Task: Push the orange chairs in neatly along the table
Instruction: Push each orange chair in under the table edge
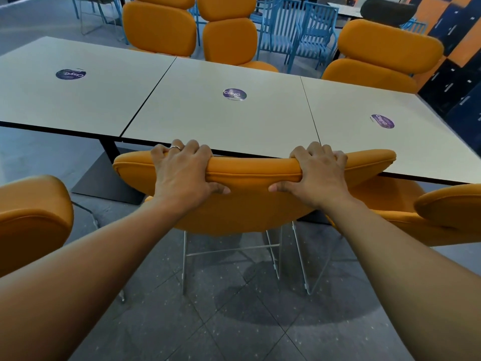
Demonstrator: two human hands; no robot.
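Left hand [182, 173], right hand [318, 174] grip orange chair [247, 204] backrest top, fingers curled over, arms outstretched.

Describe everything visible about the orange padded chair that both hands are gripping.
The orange padded chair has a smooth, leather-like curved backrest with a piped seam near its top, on thin silver wire legs standing on the dark speckled floor. It stands upright facing the white table, backrest top by the table's near edge. The left hand and right hand grip that top, fingers over the far side, thumbs nearer.
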